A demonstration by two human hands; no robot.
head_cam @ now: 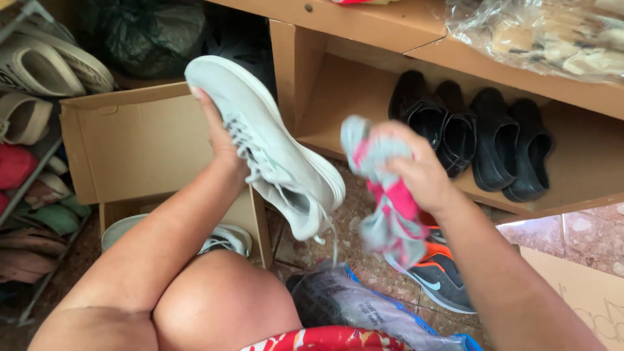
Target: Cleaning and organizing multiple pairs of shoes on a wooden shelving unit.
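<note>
Fingers of the left hand (pixel 221 140) clamp a smooth pale sneaker (pixel 266 143), toe at eleven o'clock, laces dangling. The right hand (pixel 416 169) at three o'clock bunches a soft pink-and-grey cloth (pixel 387 201), just beside the shoe's heel. An open cardboard box (pixel 136 143) sits behind; black shoes (pixel 474 136) line the wooden shelf (pixel 585 175).
</note>
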